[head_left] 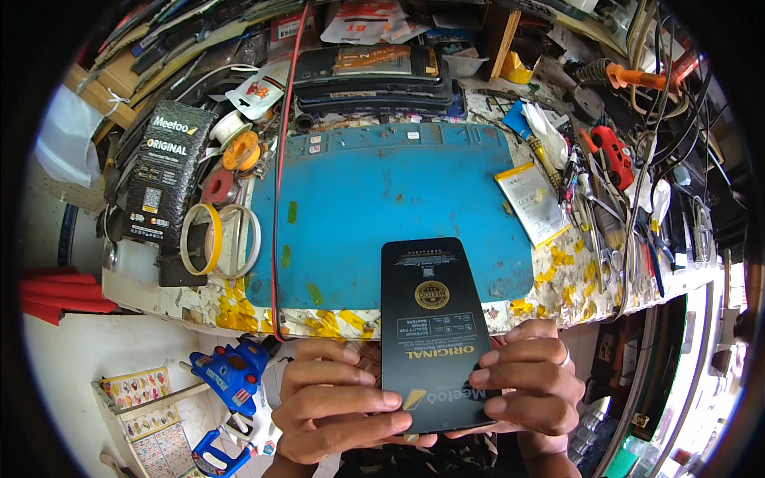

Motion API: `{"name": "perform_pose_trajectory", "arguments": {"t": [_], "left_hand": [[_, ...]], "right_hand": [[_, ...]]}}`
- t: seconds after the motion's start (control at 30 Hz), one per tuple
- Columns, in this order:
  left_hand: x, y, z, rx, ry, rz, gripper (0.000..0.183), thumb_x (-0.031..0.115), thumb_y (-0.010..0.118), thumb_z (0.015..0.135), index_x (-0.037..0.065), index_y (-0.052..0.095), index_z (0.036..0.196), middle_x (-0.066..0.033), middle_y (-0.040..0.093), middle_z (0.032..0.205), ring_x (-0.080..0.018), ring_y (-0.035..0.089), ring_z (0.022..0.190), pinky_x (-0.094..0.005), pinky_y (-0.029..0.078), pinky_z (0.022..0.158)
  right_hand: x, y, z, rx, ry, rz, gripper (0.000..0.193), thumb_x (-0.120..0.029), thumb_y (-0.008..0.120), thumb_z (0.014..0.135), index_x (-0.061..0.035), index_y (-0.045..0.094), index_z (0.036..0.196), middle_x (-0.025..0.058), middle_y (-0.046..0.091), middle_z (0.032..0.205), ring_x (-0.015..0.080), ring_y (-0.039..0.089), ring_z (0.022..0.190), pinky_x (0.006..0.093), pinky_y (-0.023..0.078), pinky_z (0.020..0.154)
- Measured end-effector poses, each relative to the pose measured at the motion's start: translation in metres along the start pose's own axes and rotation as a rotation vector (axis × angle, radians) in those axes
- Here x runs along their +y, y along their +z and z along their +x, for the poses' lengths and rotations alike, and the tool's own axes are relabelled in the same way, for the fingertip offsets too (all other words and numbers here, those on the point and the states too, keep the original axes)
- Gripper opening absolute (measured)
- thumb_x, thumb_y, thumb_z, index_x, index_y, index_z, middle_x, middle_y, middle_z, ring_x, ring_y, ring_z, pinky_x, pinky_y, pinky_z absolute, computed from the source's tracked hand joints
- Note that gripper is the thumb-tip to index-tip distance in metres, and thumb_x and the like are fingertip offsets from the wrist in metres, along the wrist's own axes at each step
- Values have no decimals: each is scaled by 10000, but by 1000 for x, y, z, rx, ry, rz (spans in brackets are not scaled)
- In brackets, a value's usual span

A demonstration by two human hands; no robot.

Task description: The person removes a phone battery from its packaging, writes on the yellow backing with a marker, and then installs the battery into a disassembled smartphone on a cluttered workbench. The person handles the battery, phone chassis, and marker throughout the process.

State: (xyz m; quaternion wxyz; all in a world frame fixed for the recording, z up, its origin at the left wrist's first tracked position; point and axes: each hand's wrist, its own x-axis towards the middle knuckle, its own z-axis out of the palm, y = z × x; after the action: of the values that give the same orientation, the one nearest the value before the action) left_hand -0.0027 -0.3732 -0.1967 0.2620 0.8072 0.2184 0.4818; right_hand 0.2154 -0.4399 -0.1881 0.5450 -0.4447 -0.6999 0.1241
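Observation:
A flat black phone screen with rounded corners and gold and grey print is held between both my hands at the bench's front edge. The print is upside down to me. My left hand grips its lower left edge, fingertips on the face. At the lower right edge my right hand, with a ring on one finger, presses its fingertips on the face. The thumbs are mostly hidden beneath. The screen's far end overlaps a blue work mat.
A phone battery lies at the mat's right edge. Tape rolls and a black padded pouch stand at left. A red cable crosses the mat. Tools and red-handled cutters crowd the right; stacked phone parts lie behind.

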Motion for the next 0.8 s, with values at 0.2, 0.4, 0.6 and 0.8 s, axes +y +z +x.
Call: {"name": "perform_pose_trajectory", "arguments": {"t": [0.2, 0.4, 0.6, 0.8], "left_hand": [[0, 0, -9, -29, -39, -22, 342, 287, 940, 617, 300, 727, 885, 163, 644, 938, -67, 578, 879, -306, 494, 810], [-10, 0, -26, -104, 75, 3, 376, 406, 916, 634, 314, 701, 928, 148, 574, 925, -90, 501, 895, -331, 436, 836], [-17, 6, -37, -61, 124, 21, 321, 398, 898, 668, 313, 705, 910, 174, 576, 912, -57, 491, 888, -300, 434, 819], [-14, 7, -40, -52, 126, 76, 300, 395, 889, 688, 324, 702, 911, 195, 568, 899, -55, 498, 923, -284, 440, 804]], "right_hand": [[-2, 2, -15, -31, 48, -17, 224, -127, 780, 784, -158, 690, 987, 17, 728, 1025, 191, 688, 952, 347, 530, 813], [0, 2, -26, -94, 67, -6, 220, -120, 780, 774, -157, 701, 976, 19, 730, 1021, 198, 690, 962, 356, 538, 856], [3, -1, -29, -153, 23, -32, 184, -103, 775, 775, -157, 726, 943, 5, 735, 1013, 178, 692, 992, 346, 539, 886], [3, -2, -28, -170, -19, -56, 145, -114, 770, 790, -173, 744, 920, -62, 738, 994, 109, 682, 993, 303, 505, 898]]}}
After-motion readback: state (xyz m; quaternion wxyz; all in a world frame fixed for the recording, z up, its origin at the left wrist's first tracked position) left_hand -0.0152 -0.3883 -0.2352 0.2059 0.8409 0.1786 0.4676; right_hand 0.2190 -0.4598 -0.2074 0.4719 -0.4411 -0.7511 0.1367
